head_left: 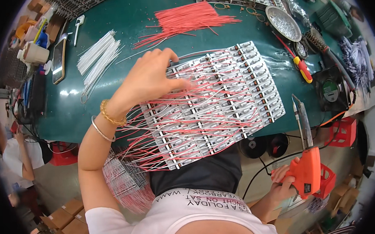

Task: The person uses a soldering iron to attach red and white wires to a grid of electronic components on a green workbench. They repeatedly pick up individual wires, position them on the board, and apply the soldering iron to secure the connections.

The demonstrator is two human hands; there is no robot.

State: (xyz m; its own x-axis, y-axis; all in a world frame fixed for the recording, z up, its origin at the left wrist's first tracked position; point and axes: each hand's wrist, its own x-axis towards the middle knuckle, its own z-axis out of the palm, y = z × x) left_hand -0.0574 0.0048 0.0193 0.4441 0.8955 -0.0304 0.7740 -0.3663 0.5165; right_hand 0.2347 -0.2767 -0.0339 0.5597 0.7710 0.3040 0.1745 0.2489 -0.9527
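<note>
- The left hand (153,76) lies palm down on the far left end of the panel of small circuit boards (220,102), fingers spread and pressing on it, clamped on nothing.
- The panel of small circuit boards lies slantwise on the green table (89,109), its near edge jutting over the table's rim, with red and white wires trailing from its left side.
- The right hand (284,184) is wrapped around the orange soldering gun (306,166), well below and right of the panel, off the table's edge, tip pointing up.
- Beyond the panel lie a bundle of red wires (186,19) and, to its left, white wires (97,54).
- A metal bowl (282,23) sits beyond the panel's right end.
</note>
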